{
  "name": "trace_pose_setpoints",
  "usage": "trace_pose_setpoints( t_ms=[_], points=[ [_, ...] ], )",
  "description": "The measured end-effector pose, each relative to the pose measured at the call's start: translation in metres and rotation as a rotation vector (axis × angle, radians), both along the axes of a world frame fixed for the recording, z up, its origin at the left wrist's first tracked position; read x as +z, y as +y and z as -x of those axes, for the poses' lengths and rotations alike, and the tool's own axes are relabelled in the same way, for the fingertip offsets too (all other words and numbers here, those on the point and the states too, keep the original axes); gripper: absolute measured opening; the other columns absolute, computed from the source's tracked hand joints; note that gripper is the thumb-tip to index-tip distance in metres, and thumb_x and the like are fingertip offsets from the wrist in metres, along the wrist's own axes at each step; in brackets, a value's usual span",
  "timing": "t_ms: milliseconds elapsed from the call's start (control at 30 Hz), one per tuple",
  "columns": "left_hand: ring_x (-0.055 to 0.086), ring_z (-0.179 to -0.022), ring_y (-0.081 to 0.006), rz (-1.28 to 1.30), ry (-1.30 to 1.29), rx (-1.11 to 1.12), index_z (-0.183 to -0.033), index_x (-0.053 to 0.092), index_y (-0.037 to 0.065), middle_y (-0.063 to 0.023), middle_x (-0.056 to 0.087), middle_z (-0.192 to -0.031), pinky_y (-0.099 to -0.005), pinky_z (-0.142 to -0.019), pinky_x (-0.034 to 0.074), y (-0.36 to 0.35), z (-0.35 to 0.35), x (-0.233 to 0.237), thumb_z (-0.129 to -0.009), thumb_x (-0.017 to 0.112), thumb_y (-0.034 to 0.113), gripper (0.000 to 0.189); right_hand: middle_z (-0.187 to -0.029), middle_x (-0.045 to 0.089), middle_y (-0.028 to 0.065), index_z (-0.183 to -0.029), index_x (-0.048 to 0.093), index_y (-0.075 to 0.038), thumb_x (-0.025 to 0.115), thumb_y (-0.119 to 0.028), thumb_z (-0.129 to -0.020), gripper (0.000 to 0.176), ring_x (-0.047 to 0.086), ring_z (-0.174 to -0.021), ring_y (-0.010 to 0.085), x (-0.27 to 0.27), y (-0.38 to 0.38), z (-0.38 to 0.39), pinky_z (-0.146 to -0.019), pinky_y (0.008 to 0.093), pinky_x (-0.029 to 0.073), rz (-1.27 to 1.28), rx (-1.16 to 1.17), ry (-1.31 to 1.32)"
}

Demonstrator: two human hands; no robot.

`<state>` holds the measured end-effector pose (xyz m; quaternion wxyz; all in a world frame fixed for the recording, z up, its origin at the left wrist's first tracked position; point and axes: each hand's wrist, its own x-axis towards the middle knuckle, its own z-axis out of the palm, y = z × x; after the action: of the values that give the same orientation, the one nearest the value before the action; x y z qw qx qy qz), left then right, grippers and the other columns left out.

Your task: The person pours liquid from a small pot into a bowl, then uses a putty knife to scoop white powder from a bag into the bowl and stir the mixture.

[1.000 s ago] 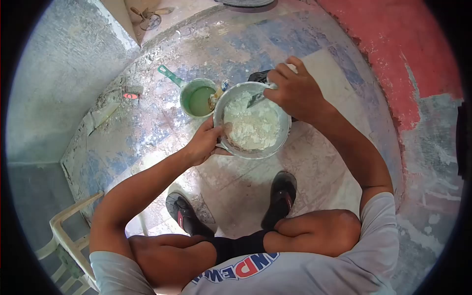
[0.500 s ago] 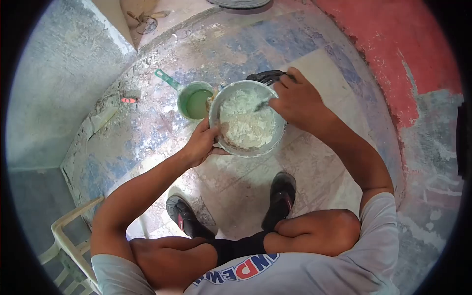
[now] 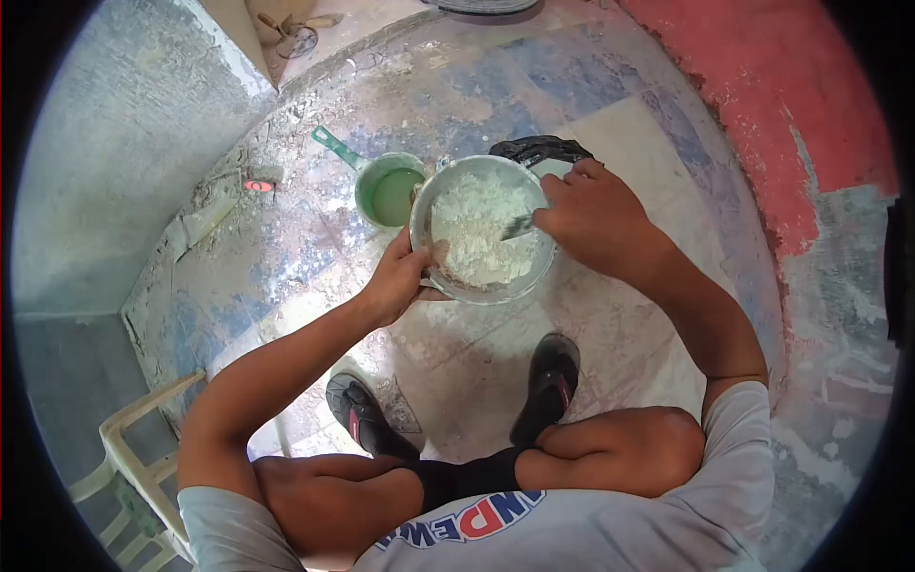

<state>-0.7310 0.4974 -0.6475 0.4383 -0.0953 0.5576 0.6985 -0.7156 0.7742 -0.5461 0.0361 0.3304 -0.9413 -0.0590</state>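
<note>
My left hand [image 3: 398, 281] grips the left rim of a round bowl [image 3: 486, 297], thumb over the edge and fingers beneath it. Whitish, lumpy powder or paste [image 3: 477, 224] covers much of the inside. My right hand [image 3: 591, 210] is closed on a small metal tool [image 3: 518, 227], whose blade touches the white material near the bowl's right side. Just left of the bowl stands a green dipper [image 3: 393, 195] holding pale green liquid, its handle pointing up and left. A black plastic bag [image 3: 538, 150] lies behind the bowl, partly hidden by my right hand.
A red object [image 3: 259, 186] lies on the stained tile floor [image 3: 467, 362] at the left. Trowel-like tools [image 3: 291, 36] rest at the top left, and a round dark object [image 3: 486, 5] at the top edge. A plastic chair [image 3: 143, 467] stands lower left; a red-and-grey wall [image 3: 782, 105] rises right.
My right hand has shifted right and slightly down with the tool, showing more of the blade and bag. The surroundings have shifted slightly in view.
</note>
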Motion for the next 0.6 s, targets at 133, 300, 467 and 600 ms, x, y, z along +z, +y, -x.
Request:
trace_pose_setpoints(
  t_ms=[133, 300, 467, 600],
  points=[
    [0.07, -0.101, -0.0272, -0.037, 0.042, 0.045, -0.151, 0.031, 0.019, -0.0129, 0.058, -0.129, -0.0443, -0.081, 0.065, 0.005, 0.001, -0.002, -0.099, 0.042, 0.004, 0.055, -0.087, 0.061, 0.0064, -0.072, 0.07, -0.014, 0.064, -0.014, -0.076, 0.007, 0.065, -0.087, 0.0229, -0.011, -0.011, -0.007, -0.091, 0.0394, 0.048, 0.041, 0.078, 0.002],
    [0.069, -0.105, -0.0279, -0.07, 0.075, 0.098, -0.153, 0.029, 0.017, -0.0133, 0.054, -0.134, -0.045, -0.078, 0.066, 0.004, 0.002, -0.002, -0.096, 0.043, -0.001, 0.061, -0.082, 0.06, 0.0057, -0.061, 0.065, -0.013, 0.065, -0.014, -0.072, 0.011, 0.063, -0.081, 0.0213, -0.005, -0.009, -0.005, -0.085, 0.0368, 0.048, 0.079, 0.104, 0.154],
    [0.069, -0.105, -0.0293, -0.141, 0.08, 0.133, -0.154, 0.029, 0.019, -0.0129, 0.054, -0.134, -0.0451, -0.08, 0.066, 0.008, 0.001, -0.002, -0.095, 0.044, -0.002, 0.064, -0.08, 0.06, 0.0057, -0.061, 0.065, -0.012, 0.065, -0.015, -0.068, 0.008, 0.063, -0.08, 0.0209, -0.016, -0.02, -0.001, -0.078, 0.0343, 0.046, 0.106, 0.142, 0.127],
    [0.068, -0.107, -0.0302, -0.149, 0.068, 0.152, -0.155, 0.027, 0.02, -0.0124, 0.053, -0.136, -0.0456, -0.08, 0.066, 0.007, 0.0, 0.008, -0.094, 0.043, -0.003, 0.067, -0.074, 0.06, 0.0054, -0.058, 0.063, -0.012, 0.066, -0.015, -0.067, 0.009, 0.062, -0.074, 0.0208, -0.005, -0.016, -0.006, -0.074, 0.0343, 0.046, 0.107, 0.117, 0.176]
  ],
)
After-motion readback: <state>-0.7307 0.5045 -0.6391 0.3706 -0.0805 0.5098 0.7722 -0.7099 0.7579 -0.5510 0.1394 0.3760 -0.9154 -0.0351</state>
